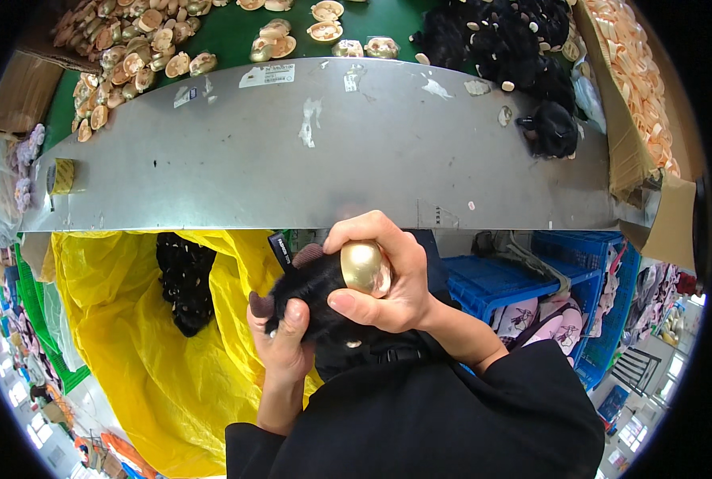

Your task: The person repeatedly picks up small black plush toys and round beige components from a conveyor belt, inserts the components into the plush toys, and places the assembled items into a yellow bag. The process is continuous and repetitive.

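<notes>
Over the near edge of the table I hold a black plush piece (314, 295) with small brownish ears and a dark fabric tag. My left hand (285, 343) is closed on its lower left side, thumb pressed into the fur. My right hand (404, 279) curls round a shiny gold rounded shell (362, 267) at the plush's right side. The shell touches the fur; whether it is fixed to it I cannot tell. My right palm side and the underside of the plush are hidden.
Gold and peach shells (136, 60) heap at the far left of the grey metal table (236, 160). Black plush pieces (523, 48) pile at the far right, beside a carton (623, 152) of peach parts. Below are a yellow bag (124, 351) holding black plush, and blue crates (491, 279).
</notes>
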### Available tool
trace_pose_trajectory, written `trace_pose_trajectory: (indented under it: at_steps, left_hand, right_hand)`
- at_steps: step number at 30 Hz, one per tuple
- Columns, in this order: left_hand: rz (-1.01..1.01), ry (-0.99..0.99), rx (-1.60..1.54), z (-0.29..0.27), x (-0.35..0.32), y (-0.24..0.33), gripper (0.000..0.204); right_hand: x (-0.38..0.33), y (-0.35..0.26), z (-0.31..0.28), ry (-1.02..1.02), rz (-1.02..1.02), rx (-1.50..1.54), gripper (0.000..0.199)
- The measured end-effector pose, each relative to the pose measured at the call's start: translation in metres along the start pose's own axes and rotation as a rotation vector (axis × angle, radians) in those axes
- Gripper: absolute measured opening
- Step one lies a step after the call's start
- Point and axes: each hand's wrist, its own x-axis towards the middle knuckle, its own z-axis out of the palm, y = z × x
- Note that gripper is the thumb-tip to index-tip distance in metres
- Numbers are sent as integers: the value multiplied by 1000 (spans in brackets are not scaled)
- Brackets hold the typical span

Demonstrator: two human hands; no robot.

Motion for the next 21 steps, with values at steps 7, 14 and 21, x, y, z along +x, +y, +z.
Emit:
trace_pose_trajectory:
  at_steps: [7,14,21]
  left_hand:
    - [-133,-1,-375,13,0,-2,80]
    - [-225,35,-463,7,-10,-15,78]
    - [-233,-11,-542,-3,-10,-23,73]
  right_hand:
    - [2,-12,0,-23,179,90,33]
    - [2,-5,-1,24,245,33,28]
    - [9,-4,3,75,269,62,23]
